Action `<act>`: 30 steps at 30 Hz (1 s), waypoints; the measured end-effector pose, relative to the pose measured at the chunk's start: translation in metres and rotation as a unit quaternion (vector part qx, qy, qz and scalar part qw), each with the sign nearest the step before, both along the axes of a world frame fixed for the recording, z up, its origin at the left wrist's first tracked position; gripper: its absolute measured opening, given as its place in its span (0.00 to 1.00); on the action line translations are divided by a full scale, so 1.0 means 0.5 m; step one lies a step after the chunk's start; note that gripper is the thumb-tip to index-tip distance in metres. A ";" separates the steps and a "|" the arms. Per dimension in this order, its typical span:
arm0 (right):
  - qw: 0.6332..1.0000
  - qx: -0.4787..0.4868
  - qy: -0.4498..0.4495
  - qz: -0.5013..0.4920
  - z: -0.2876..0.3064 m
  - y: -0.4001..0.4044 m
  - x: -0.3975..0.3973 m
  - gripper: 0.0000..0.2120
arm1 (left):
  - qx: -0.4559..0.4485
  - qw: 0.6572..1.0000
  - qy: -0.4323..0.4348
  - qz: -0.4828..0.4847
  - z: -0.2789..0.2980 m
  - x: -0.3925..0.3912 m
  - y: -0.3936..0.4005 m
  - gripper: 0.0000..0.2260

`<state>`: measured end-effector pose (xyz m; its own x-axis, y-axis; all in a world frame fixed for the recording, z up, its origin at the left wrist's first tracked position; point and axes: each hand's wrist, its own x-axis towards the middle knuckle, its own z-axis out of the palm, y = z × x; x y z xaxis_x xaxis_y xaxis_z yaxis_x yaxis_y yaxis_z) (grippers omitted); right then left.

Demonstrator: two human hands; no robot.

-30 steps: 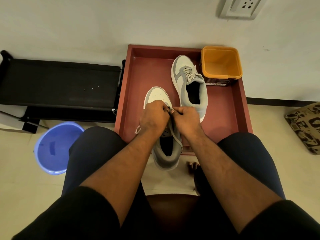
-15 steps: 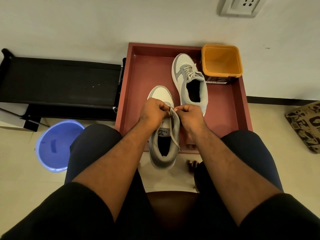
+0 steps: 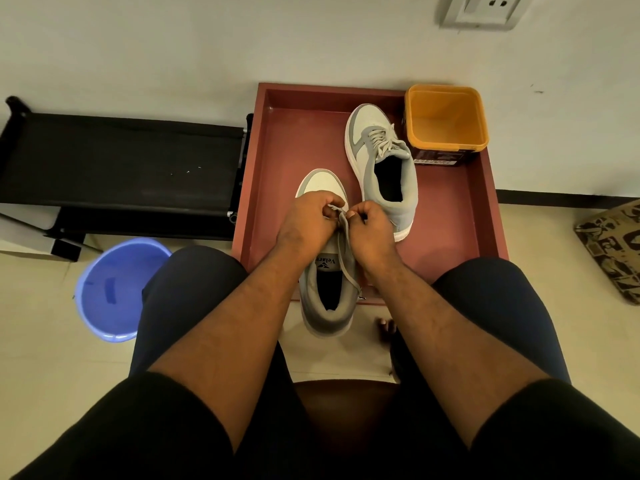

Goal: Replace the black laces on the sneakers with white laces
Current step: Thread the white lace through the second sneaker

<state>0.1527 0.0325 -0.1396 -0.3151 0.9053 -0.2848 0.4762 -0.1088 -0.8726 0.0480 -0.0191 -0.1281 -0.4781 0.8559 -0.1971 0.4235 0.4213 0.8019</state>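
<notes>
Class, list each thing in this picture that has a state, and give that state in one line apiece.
Near sneaker: partly laced, heel overhanging the tray.
Far sneaker: laced, upright.
Lace: pinched by both hands.
Left hand: pinching.
Right hand: pinching.
Orange tub: open.
Blue bucket: upright.

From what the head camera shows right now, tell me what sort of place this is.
Probably a room in a home, at floor level: a pale tiled floor, a wall socket on the plain wall, a blue plastic bucket and a patterned cushion lying on the floor.
</notes>
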 end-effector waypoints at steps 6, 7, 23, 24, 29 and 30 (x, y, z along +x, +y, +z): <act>0.998 -0.041 0.049 -0.013 -0.002 0.010 0.015 0.05 | 0.017 0.999 0.021 0.038 -0.004 0.010 0.000 0.18; 0.998 -0.035 0.046 -0.011 -0.002 0.009 0.016 0.07 | 0.019 0.999 0.027 0.038 -0.005 0.011 -0.001 0.17; 0.993 -0.011 0.084 -0.080 0.009 0.004 0.010 0.08 | -0.069 0.981 0.176 -0.039 0.016 0.002 0.003 0.07; 0.989 -0.004 0.115 -0.092 0.017 0.002 0.009 0.07 | -0.071 0.982 0.174 -0.035 0.017 0.002 0.002 0.08; 0.908 -0.076 0.379 -0.165 0.104 0.017 0.010 0.08 | -0.059 0.987 0.151 -0.023 0.020 0.004 -0.003 0.07; 0.894 -0.089 0.405 -0.171 0.115 0.028 0.019 0.08 | -0.058 0.987 0.146 -0.022 0.020 0.004 -0.004 0.07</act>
<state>0.1620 0.0463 -0.0820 -0.1975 0.9510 -0.2381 -0.3905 -0.2991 -0.8707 0.0501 -0.0210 -0.1179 -0.4917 0.8570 -0.1542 0.6494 0.4788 0.5907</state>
